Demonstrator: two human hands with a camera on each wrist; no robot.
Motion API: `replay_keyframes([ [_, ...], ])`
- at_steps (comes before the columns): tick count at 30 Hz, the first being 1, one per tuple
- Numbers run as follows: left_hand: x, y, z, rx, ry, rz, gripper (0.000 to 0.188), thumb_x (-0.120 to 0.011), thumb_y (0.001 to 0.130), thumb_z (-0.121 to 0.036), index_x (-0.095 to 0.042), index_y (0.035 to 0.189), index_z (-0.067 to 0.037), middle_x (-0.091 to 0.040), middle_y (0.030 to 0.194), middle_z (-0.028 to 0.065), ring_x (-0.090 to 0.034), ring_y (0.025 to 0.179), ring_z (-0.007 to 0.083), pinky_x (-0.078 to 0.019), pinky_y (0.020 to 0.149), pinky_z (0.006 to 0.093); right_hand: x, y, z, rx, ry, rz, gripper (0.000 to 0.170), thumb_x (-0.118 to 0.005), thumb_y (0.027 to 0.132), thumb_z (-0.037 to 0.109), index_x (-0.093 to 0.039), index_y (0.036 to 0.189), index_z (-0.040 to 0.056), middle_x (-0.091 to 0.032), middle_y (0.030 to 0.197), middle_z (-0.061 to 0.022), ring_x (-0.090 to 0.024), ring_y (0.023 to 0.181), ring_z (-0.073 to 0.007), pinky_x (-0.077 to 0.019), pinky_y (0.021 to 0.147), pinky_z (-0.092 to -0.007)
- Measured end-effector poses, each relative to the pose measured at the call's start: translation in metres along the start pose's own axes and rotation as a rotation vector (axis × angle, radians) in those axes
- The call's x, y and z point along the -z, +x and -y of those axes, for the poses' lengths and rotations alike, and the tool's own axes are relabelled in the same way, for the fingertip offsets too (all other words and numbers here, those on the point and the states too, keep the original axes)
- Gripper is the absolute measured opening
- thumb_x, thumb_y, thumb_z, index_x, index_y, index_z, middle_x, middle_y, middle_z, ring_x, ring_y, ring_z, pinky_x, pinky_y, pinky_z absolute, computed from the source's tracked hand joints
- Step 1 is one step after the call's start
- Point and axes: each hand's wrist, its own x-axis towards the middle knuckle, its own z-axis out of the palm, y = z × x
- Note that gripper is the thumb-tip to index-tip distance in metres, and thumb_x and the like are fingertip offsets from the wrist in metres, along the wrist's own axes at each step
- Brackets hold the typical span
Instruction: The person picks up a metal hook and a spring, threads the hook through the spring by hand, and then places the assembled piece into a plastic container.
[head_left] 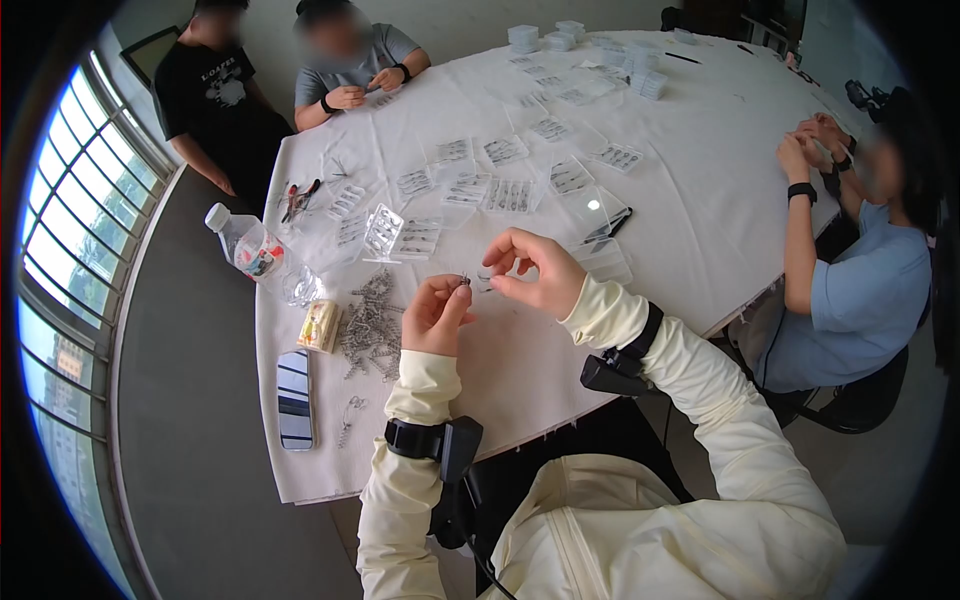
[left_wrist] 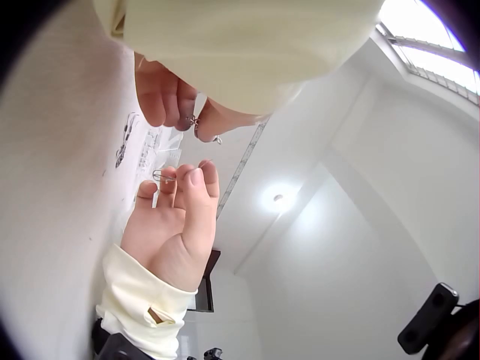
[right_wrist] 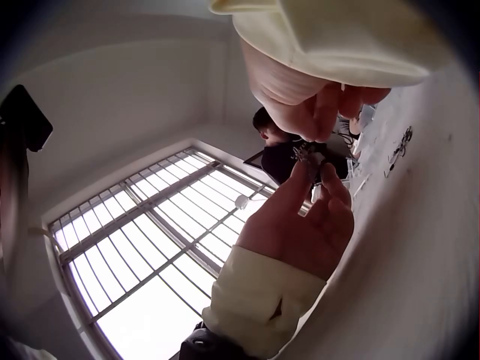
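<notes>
Over the near part of the table, my left hand (head_left: 435, 312) pinches a small dark metal piece (head_left: 465, 281), coiled or spiky in look, between thumb and forefinger. The right wrist view shows this metal piece (right_wrist: 301, 154) sticking up from the fingertips. Just to the right, my right hand (head_left: 537, 272) holds a thin wire piece (head_left: 486, 290) at its fingertips; its bent loop (left_wrist: 159, 175) shows in the left wrist view. The two hands' fingertips are close but apart. Left of them lies a tangled pile of silver spring-like wire pieces (head_left: 372, 325).
Clear plastic boxes (head_left: 510, 196) with silver pieces spread across the table's middle. At the left are a plastic bottle (head_left: 255, 250), a small yellow-white pack (head_left: 319, 326), a phone (head_left: 295, 400) and red-handled pliers (head_left: 300, 200). Three other people are around the table.
</notes>
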Motion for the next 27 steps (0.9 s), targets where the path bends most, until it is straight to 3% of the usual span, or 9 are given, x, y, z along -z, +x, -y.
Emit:
replay_keyframes([
  [5, 0.0, 0.001, 0.005, -0.127, 0.069, 0.011, 0.015, -0.066, 0.091, -0.01, -0.061, 0.103, -0.003, -0.061, 0.086, -0.0016, -0.054, 0.074, 0.0047, -0.046, 0.064, 0.0203, -0.001, 0.001, 0.0, -0.002, 0.016, 0.0, 0.02, -0.067, 0.081, 0.015, -0.06, 0.099, 0.0081, -0.065, 0.092, 0.0024, -0.061, 0.084, -0.0096, -0.0435, 0.072, -0.0281],
  [19, -0.003, 0.001, 0.005, -0.15, 0.086, 0.02, 0.015, -0.067, 0.088, -0.003, -0.059, 0.101, -0.002, -0.059, 0.085, -0.0021, -0.053, 0.072, 0.0032, -0.0424, 0.064, 0.0175, -0.002, 0.001, -0.002, 0.021, 0.037, 0.003, 0.019, -0.069, 0.08, 0.014, -0.059, 0.094, 0.0066, -0.064, 0.09, 0.0003, -0.06, 0.08, -0.0103, -0.0437, 0.071, -0.0284],
  [27, -0.009, -0.003, 0.003, -0.203, 0.169, 0.071, 0.017, -0.066, 0.088, 0.0, -0.059, 0.103, -0.002, -0.055, 0.086, -0.0036, -0.049, 0.073, 0.0023, -0.0392, 0.064, 0.0166, -0.002, 0.001, 0.002, 0.012, 0.017, 0.054, 0.023, -0.065, 0.083, 0.015, -0.067, 0.105, 0.0091, -0.066, 0.077, 0.0028, -0.059, 0.076, -0.0089, -0.0412, 0.07, -0.0278],
])
